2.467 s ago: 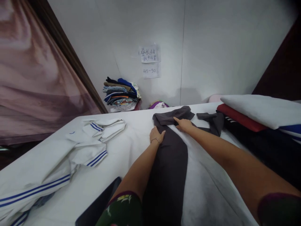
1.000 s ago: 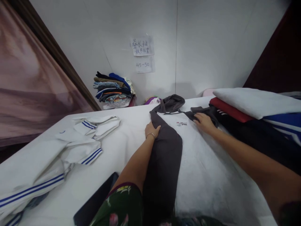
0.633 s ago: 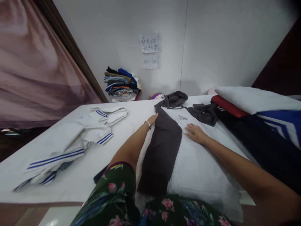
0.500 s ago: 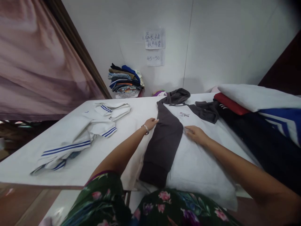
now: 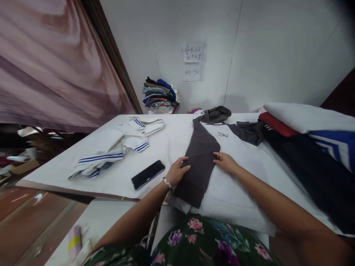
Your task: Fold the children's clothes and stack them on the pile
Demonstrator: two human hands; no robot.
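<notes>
A white hoodie [image 5: 238, 173] with a dark grey hood [image 5: 217, 114] and sleeves lies on the white table, small print on its chest. One grey sleeve [image 5: 201, 159] is laid lengthwise down the front, its cuff towards me. My left hand [image 5: 177, 173], with a bracelet on the wrist, is closed on the sleeve's left edge, thumb on top. Higher up, my right hand [image 5: 226, 162] pinches the opposite edge between thumb and fingers. The fabric between my hands is slightly creased. A black phone [image 5: 148, 174] lies left of my left hand.
A white garment with blue stripes [image 5: 111, 151] lies crumpled on the left. Folded clothes [image 5: 159, 94] are stacked by the wall. To the right are dark navy clothing [image 5: 305, 170], a red item [image 5: 280, 123] and a white garment [image 5: 310, 116]. Handwritten papers [image 5: 194, 51] hang on the wall.
My left hand has moved down the sleeve towards me, and its cuff end has shifted up and creased. The right hand now pinches the sleeve edge. The phone has come into view.
</notes>
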